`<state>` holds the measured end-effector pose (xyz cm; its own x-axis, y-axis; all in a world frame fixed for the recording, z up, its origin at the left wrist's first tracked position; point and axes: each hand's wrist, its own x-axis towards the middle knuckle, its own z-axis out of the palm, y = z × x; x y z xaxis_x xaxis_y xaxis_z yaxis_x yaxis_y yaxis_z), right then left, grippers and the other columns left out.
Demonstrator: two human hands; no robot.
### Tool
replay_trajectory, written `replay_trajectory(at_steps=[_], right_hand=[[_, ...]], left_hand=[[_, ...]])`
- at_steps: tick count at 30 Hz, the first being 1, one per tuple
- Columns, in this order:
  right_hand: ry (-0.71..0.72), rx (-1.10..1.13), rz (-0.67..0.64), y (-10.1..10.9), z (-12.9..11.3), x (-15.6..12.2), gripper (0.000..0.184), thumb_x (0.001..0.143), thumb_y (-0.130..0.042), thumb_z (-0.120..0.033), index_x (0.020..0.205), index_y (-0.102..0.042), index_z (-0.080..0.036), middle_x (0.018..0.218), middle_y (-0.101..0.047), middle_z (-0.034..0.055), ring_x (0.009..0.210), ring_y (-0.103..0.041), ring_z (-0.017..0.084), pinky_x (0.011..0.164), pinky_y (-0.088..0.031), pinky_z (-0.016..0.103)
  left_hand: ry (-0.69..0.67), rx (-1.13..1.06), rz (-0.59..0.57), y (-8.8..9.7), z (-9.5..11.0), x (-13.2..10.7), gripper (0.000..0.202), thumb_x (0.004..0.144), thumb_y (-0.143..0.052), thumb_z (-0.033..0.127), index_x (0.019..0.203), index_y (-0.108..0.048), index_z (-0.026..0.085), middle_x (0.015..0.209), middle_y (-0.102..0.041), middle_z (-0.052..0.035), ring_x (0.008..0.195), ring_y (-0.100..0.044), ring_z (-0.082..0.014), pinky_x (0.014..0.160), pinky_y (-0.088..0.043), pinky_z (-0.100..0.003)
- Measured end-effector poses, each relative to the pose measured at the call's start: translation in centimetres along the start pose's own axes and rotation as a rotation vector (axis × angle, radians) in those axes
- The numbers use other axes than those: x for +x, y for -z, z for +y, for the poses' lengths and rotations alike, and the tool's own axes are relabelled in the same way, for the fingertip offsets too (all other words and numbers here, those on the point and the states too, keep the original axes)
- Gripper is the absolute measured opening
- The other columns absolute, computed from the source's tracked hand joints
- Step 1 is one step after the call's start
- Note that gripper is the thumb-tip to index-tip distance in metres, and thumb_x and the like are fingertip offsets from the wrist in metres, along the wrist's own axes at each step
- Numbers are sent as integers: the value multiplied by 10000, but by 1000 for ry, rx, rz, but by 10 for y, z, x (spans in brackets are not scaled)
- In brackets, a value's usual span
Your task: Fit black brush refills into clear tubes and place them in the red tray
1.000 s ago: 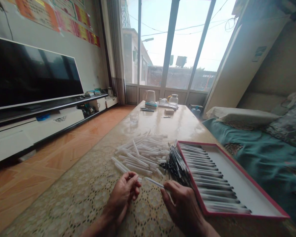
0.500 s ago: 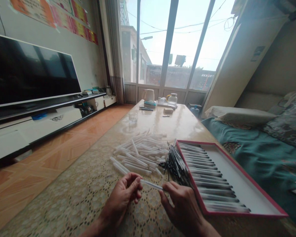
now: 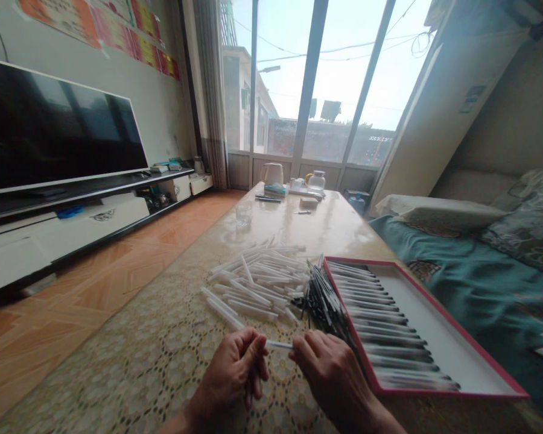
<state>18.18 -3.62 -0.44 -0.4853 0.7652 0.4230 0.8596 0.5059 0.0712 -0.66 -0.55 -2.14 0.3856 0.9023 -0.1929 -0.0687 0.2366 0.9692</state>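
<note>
Both hands meet low over the lace-covered table (image 3: 154, 355). My left hand (image 3: 235, 374) is closed around one end of a clear white pen tube (image 3: 279, 345). My right hand (image 3: 332, 374) pinches the tube's other end, so only a short piece shows between the fingers. Just beyond lies a loose heap of white tubes (image 3: 257, 280), and to its right a pile of thin dark refills (image 3: 323, 298). A red-rimmed shallow box (image 3: 438, 313) at the right holds a row of assembled pens.
At the table's far end stand a kettle (image 3: 272, 174), a glass jug (image 3: 317, 180) and a small glass (image 3: 244, 214). A large TV (image 3: 58, 141) on a low stand lines the left wall. A teal-covered sofa (image 3: 479, 283) runs along the right.
My hands have come closer together along the tube; less of it shows between them than a second ago. The heaps and the box are unmoved.
</note>
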Motion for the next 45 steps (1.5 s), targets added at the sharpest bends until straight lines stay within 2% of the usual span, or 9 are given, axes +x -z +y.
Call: replay_trajectory(at_steps=[8,13,18,22,27,30,34,39,45], right_hand=[[-92,157,-93,-1,-3,-3,142,889,-487,-222,751,-519,-213,664,-571,-22,531,-526,128,491,-222,265],[-255,469,-171,-1,-1,-2,281,922,-416,-289,679,-523,-197,631,-564,-26,562,-514,108,520,-288,215],[-349,797,-308,14,5,-2,330,900,-432,-337,686,-617,-167,580,-499,-33,562,-460,95,540,-324,191],[-408,892,-397,23,8,-1,347,881,-457,-365,692,-657,-153,563,-426,-38,560,-409,95,504,-307,188],[-354,791,-270,20,17,3,316,889,-446,-349,691,-612,-167,545,-460,-47,523,-412,89,517,-315,205],[-468,768,1,21,39,4,277,907,-395,-365,864,-590,-174,590,-518,-30,540,-472,111,519,-358,213],[-647,619,347,23,84,4,294,918,-313,-381,1025,-479,-163,711,-616,27,607,-575,147,572,-448,246],[-822,294,284,15,128,4,207,910,-321,-282,1003,-476,-180,809,-673,63,703,-631,181,605,-437,264],[-855,14,64,-3,159,13,127,820,-480,-158,862,-599,-166,896,-653,115,866,-604,252,689,-380,310]], left_hand=[[-37,13,-18,-3,-2,-5,345,787,-514,520,679,-472,195,409,-493,81,254,-297,-28,288,-174,-165],[-58,33,12,-7,0,-8,335,799,-502,511,677,-455,203,423,-466,83,282,-306,-36,303,-194,-170],[-79,119,-69,-8,-1,-12,337,810,-488,503,673,-470,196,453,-474,69,304,-345,-44,316,-233,-171],[-123,161,-72,-10,-5,-15,343,822,-490,474,639,-478,184,439,-432,73,327,-353,-41,340,-249,-160],[-111,29,-21,-10,-6,-5,306,795,-528,486,810,-519,180,492,-513,63,322,-376,-38,329,-266,-147],[-101,-22,-15,-6,-5,5,455,776,-512,542,1037,-471,172,512,-573,50,283,-411,-56,282,-267,-147],[-98,-54,-26,-3,-8,9,411,796,-508,509,1012,-466,163,508,-579,52,281,-439,-56,270,-286,-134],[-101,-58,-11,-5,-9,8,356,808,-516,472,988,-473,168,503,-574,63,274,-431,-47,267,-293,-128],[-103,-98,32,-8,-5,5,345,788,-550,464,970,-485,177,504,-569,68,283,-440,-48,277,-300,-131]])
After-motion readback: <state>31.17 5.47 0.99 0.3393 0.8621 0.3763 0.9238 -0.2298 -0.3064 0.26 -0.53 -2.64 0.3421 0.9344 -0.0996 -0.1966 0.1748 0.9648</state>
